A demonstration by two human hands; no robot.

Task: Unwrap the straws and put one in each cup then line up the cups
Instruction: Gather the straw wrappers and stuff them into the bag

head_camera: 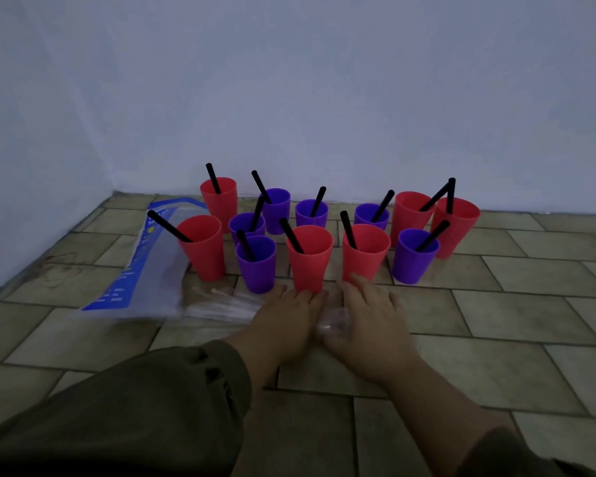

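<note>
Several red and purple cups stand in a loose cluster on the tiled floor, each with a black straw in it. The nearest are a red cup [309,258] and another red cup [364,251]. My left hand [286,320] lies flat, palm down, fingers spread, its fingertips at the base of the middle red cup. My right hand [365,315] lies flat beside it, fingertips near the base of the other red cup. A crumpled clear wrapper [332,323] sits between the two hands. Neither hand holds anything.
A blue and clear plastic straw bag [145,266] lies at the left beside the cups. Several clear empty wrappers [221,304] are scattered in front of it. A pale wall runs behind the cups and along the left side.
</note>
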